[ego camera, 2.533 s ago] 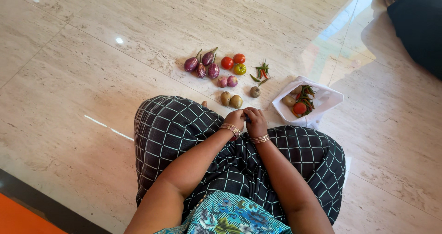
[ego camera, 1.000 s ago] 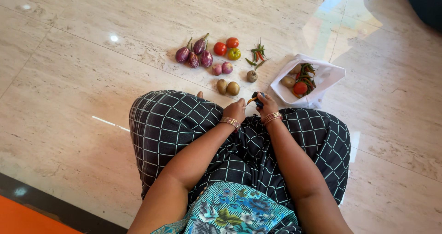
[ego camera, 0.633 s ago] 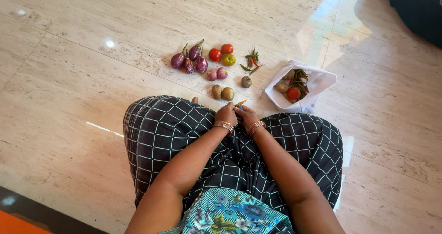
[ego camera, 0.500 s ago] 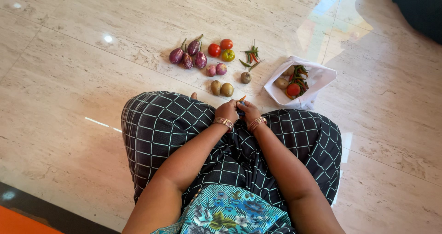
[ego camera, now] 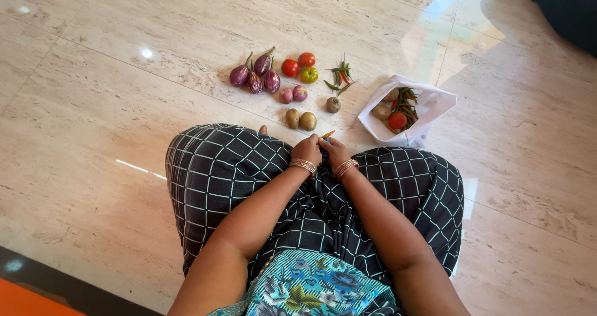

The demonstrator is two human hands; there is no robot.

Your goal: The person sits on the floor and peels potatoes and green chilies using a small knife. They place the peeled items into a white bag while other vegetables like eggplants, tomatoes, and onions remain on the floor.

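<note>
The person sat cross-legged on the pale stone floor [ego camera: 112,98], both hands brought together over the checked skirt [ego camera: 236,173]. The left hand [ego camera: 308,150] and the right hand [ego camera: 336,151] were curled, fingertips meeting around a small orange-tipped object [ego camera: 327,134] that poked out toward the far side; what it was could not be told.

Just beyond the hands lay two potatoes [ego camera: 300,120]. Farther off sat two pink onions [ego camera: 293,94], with four purple eggplants [ego camera: 255,78] to their left. Three tomatoes [ego camera: 299,66] lay far of the onions, and a bunch of chilies [ego camera: 339,77] lay right of the tomatoes. A white bag [ego camera: 435,101] holding more vegetables sat open to the right.
</note>
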